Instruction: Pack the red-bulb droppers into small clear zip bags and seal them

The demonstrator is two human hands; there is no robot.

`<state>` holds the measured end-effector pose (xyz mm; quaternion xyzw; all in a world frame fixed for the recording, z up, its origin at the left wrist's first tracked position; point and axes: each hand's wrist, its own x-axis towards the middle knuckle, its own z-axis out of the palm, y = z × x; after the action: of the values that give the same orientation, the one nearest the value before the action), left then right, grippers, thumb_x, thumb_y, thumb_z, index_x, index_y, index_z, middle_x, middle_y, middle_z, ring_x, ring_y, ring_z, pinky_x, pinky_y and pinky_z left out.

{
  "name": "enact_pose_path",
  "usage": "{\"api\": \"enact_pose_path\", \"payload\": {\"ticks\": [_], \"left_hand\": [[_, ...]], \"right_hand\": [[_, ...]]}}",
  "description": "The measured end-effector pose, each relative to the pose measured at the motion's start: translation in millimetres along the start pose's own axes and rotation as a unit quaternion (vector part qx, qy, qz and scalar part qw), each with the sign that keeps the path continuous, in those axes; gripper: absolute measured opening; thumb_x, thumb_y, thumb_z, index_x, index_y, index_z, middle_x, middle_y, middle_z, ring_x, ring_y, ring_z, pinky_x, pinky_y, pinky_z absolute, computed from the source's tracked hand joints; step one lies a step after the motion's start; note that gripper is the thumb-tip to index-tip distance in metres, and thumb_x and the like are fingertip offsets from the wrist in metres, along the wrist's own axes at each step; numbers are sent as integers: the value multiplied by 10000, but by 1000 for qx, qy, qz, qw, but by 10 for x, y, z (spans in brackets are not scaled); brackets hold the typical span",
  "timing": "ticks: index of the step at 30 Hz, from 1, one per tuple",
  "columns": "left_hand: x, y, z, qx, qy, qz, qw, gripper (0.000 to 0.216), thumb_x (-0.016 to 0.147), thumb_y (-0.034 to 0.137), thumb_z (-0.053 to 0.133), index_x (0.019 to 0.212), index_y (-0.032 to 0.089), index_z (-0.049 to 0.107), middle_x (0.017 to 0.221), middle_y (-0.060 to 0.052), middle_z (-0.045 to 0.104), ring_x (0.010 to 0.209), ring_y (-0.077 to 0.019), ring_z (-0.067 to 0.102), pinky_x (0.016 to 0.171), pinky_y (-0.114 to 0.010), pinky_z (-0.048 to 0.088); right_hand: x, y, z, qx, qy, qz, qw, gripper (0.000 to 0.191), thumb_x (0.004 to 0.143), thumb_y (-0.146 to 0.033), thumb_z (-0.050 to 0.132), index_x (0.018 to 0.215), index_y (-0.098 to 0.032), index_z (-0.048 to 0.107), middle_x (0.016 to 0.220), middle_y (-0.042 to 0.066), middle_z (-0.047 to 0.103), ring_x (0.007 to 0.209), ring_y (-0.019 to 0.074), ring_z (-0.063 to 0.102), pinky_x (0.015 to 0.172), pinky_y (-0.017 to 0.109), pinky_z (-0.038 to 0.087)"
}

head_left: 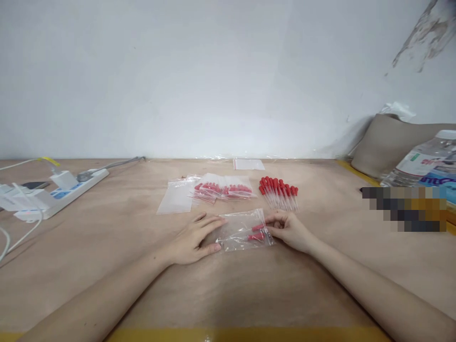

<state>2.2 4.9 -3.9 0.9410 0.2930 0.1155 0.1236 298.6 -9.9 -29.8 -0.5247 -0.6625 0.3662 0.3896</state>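
A clear zip-lock bag (pixel 235 225) lies flat on the table between my hands. Inside it, at its right end, are droppers with red rubber bulbs (pixel 257 236) and clear tubes pointing left. My left hand (pixel 194 240) rests at the bag's left edge, thumb and fingers apart and stretched out. At the opposite edge, my right hand (pixel 287 230) pinches the bag near the bulbs; its fingertips are partly hidden. Just behind that hand is a fanned pile of loose red-bulb droppers (pixel 280 190). Filled bags of droppers (pixel 224 187) are stacked beyond the bag.
Flat bags (pixel 176 195) lie left of the filled ones, and another bag (pixel 249 165) is near the wall. A power strip (pixel 76 187) with chargers and cables occupies the left side. Right, a plastic bottle (pixel 415 159) stands by a grey-brown roll (pixel 379 140).
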Motion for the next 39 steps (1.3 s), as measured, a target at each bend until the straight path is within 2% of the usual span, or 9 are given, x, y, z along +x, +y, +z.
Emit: {"api": "enact_pose_path", "payload": {"ticks": [7,10,15,20,23,27,30,35,39], "left_hand": [[-5,-5,12,10,-6,1,1000,537,897,432,453,1376,280,266,1393,-38,385,1281,-237,335,1090,-484,168],[-4,12,-5,10,-8,-5,1000,539,891,436,460,1373,279,276,1390,-43,389,1278,-248,339,1082,-494,186],[9,40,-36,9,-12,-9,1000,549,886,429,470,1378,286,271,1383,-49,396,1277,-269,337,1061,-511,227],[17,37,-36,9,-12,-2,1000,492,889,404,476,1350,298,342,1377,-54,401,1265,-250,358,1066,-503,215],[13,31,-29,15,-22,-5,1000,425,891,396,475,1303,303,423,1385,-56,389,1267,-243,358,1068,-506,195],[4,15,-12,18,-14,6,1000,400,902,404,453,1291,312,441,1391,-51,382,1274,-236,349,1074,-497,177],[1,4,-1,18,-10,11,1000,405,904,410,443,1298,315,429,1393,-46,380,1277,-232,346,1079,-493,168],[2,11,1,9,-5,3,1000,416,894,399,466,1298,304,431,1388,-50,390,1266,-240,365,1078,-500,167],[6,32,-9,6,-15,-3,1000,414,894,386,465,1297,296,433,1389,-59,388,1266,-242,367,1075,-508,167]], "right_hand": [[-59,-100,-23,89,-85,49,991,329,685,-494,616,713,-167,643,593,-21,561,489,75,439,470,208,325],[-84,-148,-49,103,-81,82,988,368,746,-528,545,668,-169,572,520,-49,502,390,46,354,398,198,242],[-76,-173,5,142,-90,63,984,379,625,-464,702,812,-171,550,573,-54,545,485,64,454,465,191,318],[-57,-166,64,124,-64,89,986,387,611,-497,690,715,-164,523,547,-50,534,428,49,418,428,192,303],[-39,-123,48,105,-38,115,987,400,640,-497,656,837,-179,516,527,-62,519,375,57,388,383,197,275],[136,-17,-81,-30,83,52,995,317,687,-437,602,850,-170,551,648,-6,581,459,93,465,444,232,360],[415,-7,-226,-215,153,-14,964,183,690,-326,591,786,-171,605,725,23,607,648,143,547,610,264,419],[932,-147,-335,-393,177,15,902,312,778,-329,498,1024,-190,630,993,90,566,827,187,566,722,284,413],[1183,-176,-291,-415,156,55,895,335,779,-333,503,1041,-174,639,1093,132,521,881,216,565,756,301,411]]}}
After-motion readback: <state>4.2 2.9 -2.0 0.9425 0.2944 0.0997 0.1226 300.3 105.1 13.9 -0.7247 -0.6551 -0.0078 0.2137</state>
